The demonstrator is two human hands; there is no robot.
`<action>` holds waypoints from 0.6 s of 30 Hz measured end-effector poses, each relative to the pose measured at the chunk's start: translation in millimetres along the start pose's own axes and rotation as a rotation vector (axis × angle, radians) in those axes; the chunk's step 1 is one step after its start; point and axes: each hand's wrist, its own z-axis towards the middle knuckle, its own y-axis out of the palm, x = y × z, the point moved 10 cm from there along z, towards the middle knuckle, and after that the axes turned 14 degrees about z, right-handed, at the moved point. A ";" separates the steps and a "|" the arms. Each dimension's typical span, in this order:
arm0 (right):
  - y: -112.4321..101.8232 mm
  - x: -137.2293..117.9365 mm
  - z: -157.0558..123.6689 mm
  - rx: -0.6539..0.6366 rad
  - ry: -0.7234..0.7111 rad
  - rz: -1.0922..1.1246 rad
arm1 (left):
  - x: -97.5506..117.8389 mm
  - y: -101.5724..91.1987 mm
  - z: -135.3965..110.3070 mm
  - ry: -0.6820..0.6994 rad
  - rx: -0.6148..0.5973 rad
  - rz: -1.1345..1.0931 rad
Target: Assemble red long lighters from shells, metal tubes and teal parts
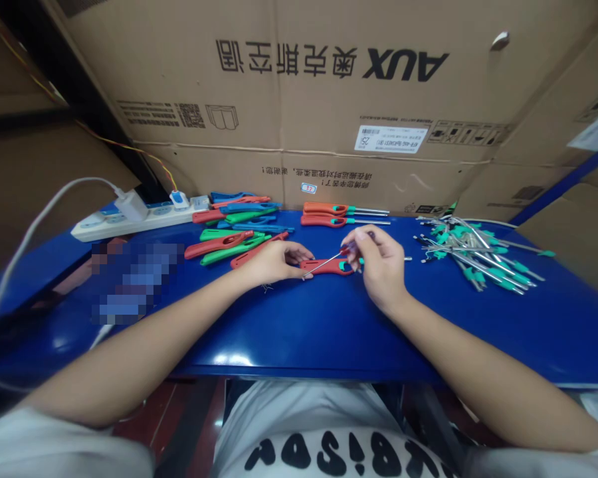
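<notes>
A red gas lighter (323,266) with a green trigger lies on the blue table in front of me, its metal tube pointing right. My left hand (279,261) is closed at the lighter's left end, thumb and fingers curled around it. In my right hand (379,262) is a screwdriver (329,261) with a thin metal shaft, gripped by its handle. The shaft slants down to the left across the lighter, and its tip reaches the fingers of my left hand. Part of the lighter's tube is hidden behind my right hand.
Loose red, green and blue lighter casings (239,218) lie at the back left. Several orange-red lighters (323,214) lie at the back. Metal tubes with green triggers (478,249) are heaped right. A white power strip (154,218) sits left, before a cardboard wall (299,119).
</notes>
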 end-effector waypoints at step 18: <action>-36.0 13.5 21.2 0.256 0.073 0.270 | 68.9 -15.4 -31.9 0.263 0.316 -0.089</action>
